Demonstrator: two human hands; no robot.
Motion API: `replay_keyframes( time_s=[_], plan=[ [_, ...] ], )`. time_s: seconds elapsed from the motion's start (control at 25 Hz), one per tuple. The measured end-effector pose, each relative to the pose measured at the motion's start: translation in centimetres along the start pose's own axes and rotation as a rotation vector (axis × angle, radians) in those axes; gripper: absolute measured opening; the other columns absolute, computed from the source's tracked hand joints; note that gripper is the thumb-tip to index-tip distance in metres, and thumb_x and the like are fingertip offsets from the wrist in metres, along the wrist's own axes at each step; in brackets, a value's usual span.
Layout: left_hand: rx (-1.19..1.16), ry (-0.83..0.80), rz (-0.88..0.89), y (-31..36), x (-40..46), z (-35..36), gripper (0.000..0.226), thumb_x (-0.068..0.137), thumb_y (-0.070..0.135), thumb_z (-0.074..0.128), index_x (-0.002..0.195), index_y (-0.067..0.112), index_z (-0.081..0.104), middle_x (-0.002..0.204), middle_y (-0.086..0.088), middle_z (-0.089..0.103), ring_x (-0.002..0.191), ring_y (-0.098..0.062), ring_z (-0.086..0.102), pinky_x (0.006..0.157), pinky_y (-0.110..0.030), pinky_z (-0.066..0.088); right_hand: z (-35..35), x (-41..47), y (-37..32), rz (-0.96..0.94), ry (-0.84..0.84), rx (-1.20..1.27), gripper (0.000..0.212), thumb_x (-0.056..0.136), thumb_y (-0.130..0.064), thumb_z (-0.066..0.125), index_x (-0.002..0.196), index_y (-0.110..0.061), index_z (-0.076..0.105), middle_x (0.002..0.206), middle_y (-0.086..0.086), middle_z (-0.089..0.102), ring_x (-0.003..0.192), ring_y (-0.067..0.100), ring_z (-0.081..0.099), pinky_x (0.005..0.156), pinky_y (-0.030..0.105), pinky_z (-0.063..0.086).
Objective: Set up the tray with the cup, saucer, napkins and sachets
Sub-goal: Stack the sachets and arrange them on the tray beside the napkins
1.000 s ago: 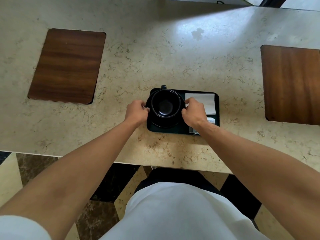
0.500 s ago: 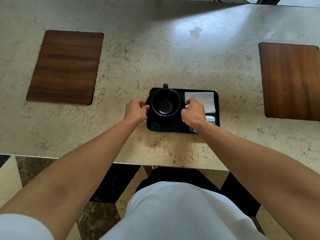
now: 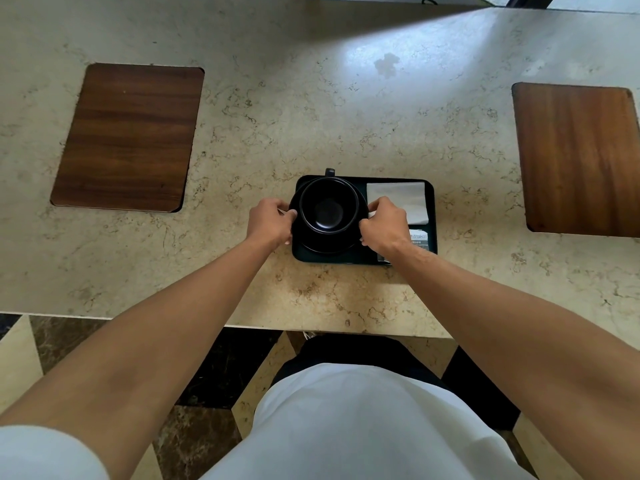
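The black cup (image 3: pixel 328 210) sits on its black saucer (image 3: pixel 327 245) in the left half of the dark tray (image 3: pixel 432 206), which lies near the front edge of the marble surface (image 3: pixel 311 116), long axis running 9 to 3 o'clock. The left hand (image 3: pixel 269 221) pinches the saucer's rim at 9 o'clock, the right hand (image 3: pixel 382 225) at 3 o'clock, fingers curled on it, so the saucer lies squarely between them and neither is nearer. The cup's handle points to 12 o'clock. A white napkin (image 3: pixel 398 200) lies at the tray's right, sachets (image 3: pixel 419 240) just nearer the person, partly hidden under the right wrist. Any coming nudge probably depends on both hands moving evenly.
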State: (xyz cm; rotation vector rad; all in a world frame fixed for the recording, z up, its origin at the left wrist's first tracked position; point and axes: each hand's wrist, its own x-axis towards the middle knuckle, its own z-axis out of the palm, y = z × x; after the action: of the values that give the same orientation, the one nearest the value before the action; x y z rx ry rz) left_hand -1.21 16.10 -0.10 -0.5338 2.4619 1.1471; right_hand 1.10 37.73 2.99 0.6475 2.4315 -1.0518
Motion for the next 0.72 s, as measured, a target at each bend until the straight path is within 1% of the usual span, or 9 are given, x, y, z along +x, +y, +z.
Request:
replay_keyframes(
  time_s=[0.08, 0.16, 0.2, 0.28, 0.4, 0.48, 0.6, 0.64, 0.72],
  plan=[
    [0.006, -0.003, -0.003, 0.0, -0.2, 0.0, 0.022, 0.099, 0.023, 0.063, 0.115, 0.01, 0.068, 0.084, -0.004, 0.072, 0.059, -0.019, 0.073, 0.066, -0.037, 0.064, 0.1, -0.1, 0.0, -0.021, 0.022, -0.023, 0.027, 0.096, -0.008, 0.058, 0.122, -0.009, 0.055, 0.112, 0.014, 0.066, 0.095, 0.028, 0.069, 0.089, 0.039, 0.059],
    [0.053, 0.075, 0.047, 0.0, -0.6, -0.1, 0.027, 0.099, 0.027, 0.06, 0.122, 0.013, 0.064, 0.097, -0.001, 0.068, 0.077, -0.017, 0.07, 0.075, -0.032, 0.058, 0.1, -0.2, 0.0, -0.088, 0.09, -0.074, 0.031, 0.098, -0.013, 0.057, 0.129, -0.01, 0.054, 0.123, 0.01, 0.059, 0.102, 0.021, 0.062, 0.091, 0.027, 0.05],
    [0.086, 0.13, 0.107, 0.0, -0.8, -0.3, 0.027, 0.099, 0.025, 0.059, 0.124, 0.015, 0.063, 0.102, 0.001, 0.065, 0.085, -0.014, 0.065, 0.08, -0.028, 0.053, 0.1, -0.4, -0.1, -0.131, 0.124, -0.086, 0.034, 0.098, -0.015, 0.057, 0.132, -0.011, 0.053, 0.128, 0.008, 0.055, 0.105, 0.02, 0.058, 0.091, 0.024, 0.045],
    [0.117, 0.159, 0.258, 0.1, -1.2, -0.6, 0.029, 0.098, 0.015, 0.056, 0.126, 0.016, 0.063, 0.108, 0.001, 0.062, 0.095, -0.011, 0.057, 0.088, -0.027, 0.047, 0.1, -0.5, -0.3, -0.215, 0.147, -0.066, 0.033, 0.099, -0.014, 0.056, 0.132, -0.013, 0.056, 0.127, 0.007, 0.054, 0.106, 0.017, 0.056, 0.093, 0.023, 0.044],
    [0.059, 0.029, 0.366, 0.4, -1.8, -0.7, 0.047, 0.092, -0.002, 0.05, 0.135, 0.013, 0.061, 0.111, -0.002, 0.064, 0.101, -0.015, 0.059, 0.094, -0.029, 0.05, 0.1, -0.7, -0.4, -0.307, 0.085, -0.021, 0.032, 0.099, -0.005, 0.053, 0.129, -0.013, 0.061, 0.119, 0.005, 0.066, 0.106, 0.018, 0.061, 0.099, 0.032, 0.052],
    [-0.01, -0.038, 0.337, 0.8, -2.2, -0.5, 0.056, 0.087, -0.004, 0.049, 0.14, 0.014, 0.058, 0.112, -0.004, 0.066, 0.099, -0.02, 0.063, 0.088, -0.032, 0.055, 0.1, -0.9, -0.5, -0.305, 0.041, 0.02, 0.034, 0.1, -0.002, 0.05, 0.13, -0.013, 0.062, 0.114, 0.005, 0.069, 0.103, 0.021, 0.065, 0.096, 0.037, 0.056],
    [-0.135, -0.072, 0.277, 1.2, -2.8, 0.0, 0.06, 0.085, -0.007, 0.05, 0.139, 0.018, 0.059, 0.102, 0.001, 0.069, 0.078, -0.019, 0.07, 0.065, -0.031, 0.062, -0.2, -1.1, -0.6, -0.291, -0.022, 0.06, 0.041, 0.096, 0.006, 0.049, 0.131, -0.012, 0.061, 0.106, 0.004, 0.068, 0.098, 0.027, 0.069, 0.091, 0.044, 0.059],
    [-0.173, -0.079, 0.267, 1.3, -3.0, 0.1, 0.06, 0.085, -0.008, 0.051, 0.138, 0.019, 0.06, 0.099, 0.004, 0.069, 0.072, -0.018, 0.072, 0.06, -0.03, 0.062, -0.3, -1.2, -0.7, -0.287, -0.039, 0.078, 0.043, 0.094, 0.008, 0.049, 0.131, -0.011, 0.061, 0.106, 0.004, 0.068, 0.097, 0.028, 0.07, 0.089, 0.045, 0.059],
    [-0.246, -0.099, 0.254, 1.2, -3.1, 0.1, 0.059, 0.086, -0.008, 0.054, 0.138, 0.019, 0.06, 0.098, 0.006, 0.07, 0.076, -0.015, 0.073, 0.061, -0.029, 0.062, -0.3, -1.2, -0.9, -0.272, -0.056, 0.108, 0.046, 0.092, 0.011, 0.049, 0.132, -0.009, 0.06, 0.106, 0.004, 0.067, 0.09, 0.027, 0.072, 0.086, 0.045, 0.061]
  ],
)
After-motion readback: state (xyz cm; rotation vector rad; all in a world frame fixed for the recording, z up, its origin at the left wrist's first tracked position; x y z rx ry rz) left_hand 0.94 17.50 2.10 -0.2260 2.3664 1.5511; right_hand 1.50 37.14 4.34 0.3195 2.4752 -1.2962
